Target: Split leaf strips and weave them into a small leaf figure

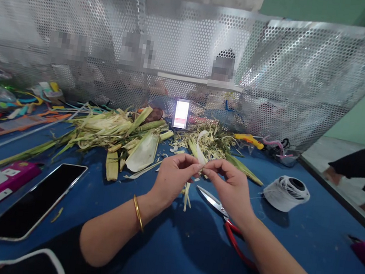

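Between my two hands is a pale strip of plant leaf, its upper end curling up above my fingers. My left hand pinches it from the left, thumb against forefinger. From the other side my right hand pinches the same strip, with the fingertips of both hands almost touching. Thin shreds hang below the fingers. Under my right hand and wrist lie scissors with red handles, partly hidden by the forearm. A spool of white thread stands to the right of that hand.
Piles of green leaves and husks and curly shreds lie along the back, before a perforated metal screen. A phone and a purple power strip are at left. A person's leg shows at right.
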The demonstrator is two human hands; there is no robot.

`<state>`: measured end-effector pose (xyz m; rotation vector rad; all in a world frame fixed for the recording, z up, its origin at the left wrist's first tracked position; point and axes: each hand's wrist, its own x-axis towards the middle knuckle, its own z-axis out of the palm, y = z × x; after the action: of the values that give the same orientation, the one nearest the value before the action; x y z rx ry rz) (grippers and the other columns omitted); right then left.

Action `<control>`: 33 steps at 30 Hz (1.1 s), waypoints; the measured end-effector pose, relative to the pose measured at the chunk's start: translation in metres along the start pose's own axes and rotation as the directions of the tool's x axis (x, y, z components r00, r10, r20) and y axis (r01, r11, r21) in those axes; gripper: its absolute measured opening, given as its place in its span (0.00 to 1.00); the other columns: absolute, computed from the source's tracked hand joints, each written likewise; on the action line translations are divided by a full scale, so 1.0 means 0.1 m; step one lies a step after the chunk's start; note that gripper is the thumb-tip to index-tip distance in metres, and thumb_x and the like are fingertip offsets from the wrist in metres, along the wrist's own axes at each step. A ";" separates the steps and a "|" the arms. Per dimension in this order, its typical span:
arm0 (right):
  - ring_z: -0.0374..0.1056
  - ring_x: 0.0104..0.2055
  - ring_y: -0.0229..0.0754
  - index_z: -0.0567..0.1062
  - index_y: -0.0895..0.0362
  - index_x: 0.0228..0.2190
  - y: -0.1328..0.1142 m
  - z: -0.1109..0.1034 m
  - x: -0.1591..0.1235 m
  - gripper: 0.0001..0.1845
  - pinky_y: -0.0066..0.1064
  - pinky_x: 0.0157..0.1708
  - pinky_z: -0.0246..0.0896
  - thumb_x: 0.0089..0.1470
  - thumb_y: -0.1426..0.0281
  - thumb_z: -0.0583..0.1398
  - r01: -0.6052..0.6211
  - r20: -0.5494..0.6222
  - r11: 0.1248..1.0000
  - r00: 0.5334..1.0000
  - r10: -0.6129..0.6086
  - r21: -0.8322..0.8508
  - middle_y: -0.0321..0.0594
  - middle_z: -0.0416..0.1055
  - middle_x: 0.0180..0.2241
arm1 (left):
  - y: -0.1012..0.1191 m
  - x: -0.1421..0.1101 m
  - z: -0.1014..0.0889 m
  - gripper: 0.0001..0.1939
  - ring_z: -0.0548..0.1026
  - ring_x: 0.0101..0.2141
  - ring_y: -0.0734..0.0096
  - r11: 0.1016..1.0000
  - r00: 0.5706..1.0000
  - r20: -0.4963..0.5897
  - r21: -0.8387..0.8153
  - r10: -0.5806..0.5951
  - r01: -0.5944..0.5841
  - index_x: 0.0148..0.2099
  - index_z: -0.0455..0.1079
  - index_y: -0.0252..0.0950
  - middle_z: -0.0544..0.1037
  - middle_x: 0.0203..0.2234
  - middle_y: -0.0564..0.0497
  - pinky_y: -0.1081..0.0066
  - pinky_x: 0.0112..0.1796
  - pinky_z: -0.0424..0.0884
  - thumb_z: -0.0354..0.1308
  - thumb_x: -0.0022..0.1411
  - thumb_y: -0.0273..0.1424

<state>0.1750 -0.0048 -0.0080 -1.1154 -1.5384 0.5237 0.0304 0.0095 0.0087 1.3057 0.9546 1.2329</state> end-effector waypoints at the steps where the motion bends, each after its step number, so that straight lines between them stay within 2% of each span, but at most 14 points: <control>1: 0.66 0.31 0.39 0.73 0.55 0.27 0.00 0.00 0.00 0.04 0.33 0.34 0.61 0.51 0.69 0.61 -0.008 -0.007 1.000 1.000 0.009 0.008 0.36 0.72 0.26 | -0.01 0.01 0.00 0.05 0.70 0.23 0.77 1.000 1.000 0.002 0.008 0.010 -0.010 0.28 0.72 0.33 0.73 0.21 0.53 0.77 0.25 0.67 0.62 0.50 0.30; 8: 0.66 0.32 0.39 0.70 0.55 0.31 0.03 0.01 0.01 0.07 0.32 0.35 0.61 0.49 0.69 0.63 -0.031 -0.046 0.995 0.998 0.035 0.095 0.35 0.70 0.29 | -0.04 0.02 0.00 0.05 0.72 0.25 0.75 0.999 0.998 0.036 0.029 0.044 -0.045 0.29 0.71 0.33 0.73 0.20 0.54 0.76 0.25 0.68 0.61 0.51 0.30; 11: 0.66 0.31 0.38 0.69 0.55 0.32 0.03 0.01 0.01 0.08 0.32 0.34 0.61 0.48 0.70 0.63 -0.040 -0.061 0.993 0.997 0.046 0.109 0.34 0.69 0.28 | -0.03 0.00 0.01 0.07 0.71 0.24 0.76 0.999 0.998 0.048 0.021 0.048 -0.049 0.27 0.70 0.33 0.73 0.20 0.54 0.76 0.26 0.68 0.64 0.49 0.32; 18: 0.65 0.29 0.37 0.68 0.55 0.29 0.01 0.00 0.01 0.05 0.31 0.32 0.61 0.50 0.71 0.61 -0.017 -0.017 0.989 1.000 0.020 0.147 0.33 0.67 0.26 | -0.03 0.02 -0.01 0.07 0.71 0.24 0.77 0.988 0.992 0.102 -0.128 -0.070 0.083 0.26 0.71 0.33 0.75 0.20 0.52 0.76 0.26 0.67 0.64 0.50 0.31; 22: 0.66 0.31 0.38 0.71 0.54 0.30 -0.02 -0.01 0.00 0.00 0.31 0.34 0.61 0.53 0.71 0.59 0.105 -0.006 0.992 0.994 -0.105 0.065 0.35 0.70 0.28 | -0.03 0.03 -0.02 0.06 0.70 0.23 0.78 0.971 0.985 0.107 -0.183 -0.139 0.157 0.27 0.72 0.32 0.74 0.20 0.52 0.77 0.25 0.66 0.64 0.49 0.30; 25: 0.66 0.33 0.40 0.73 0.54 0.30 -0.04 -0.03 0.00 0.03 0.32 0.35 0.61 0.55 0.72 0.59 0.187 0.028 0.982 0.982 -0.187 -0.018 0.36 0.72 0.29 | -0.03 0.04 -0.03 0.07 0.70 0.23 0.79 0.946 0.973 0.110 -0.237 -0.201 0.222 0.27 0.72 0.31 0.73 0.20 0.53 0.78 0.24 0.65 0.66 0.48 0.30; 33: 0.67 0.31 0.39 0.74 0.54 0.30 -0.02 -0.01 0.00 0.03 0.31 0.35 0.62 0.55 0.71 0.60 0.153 -0.005 0.988 0.988 -0.154 -0.019 0.35 0.73 0.28 | -0.01 0.04 -0.05 0.10 0.69 0.22 0.80 0.915 0.949 0.165 -0.266 -0.268 0.305 0.28 0.72 0.31 0.73 0.20 0.53 0.78 0.23 0.65 0.68 0.47 0.32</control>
<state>0.1751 -0.0062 -0.0059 -1.0019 -1.6111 0.4012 0.0263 0.0144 0.0076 0.9609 0.8075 1.0051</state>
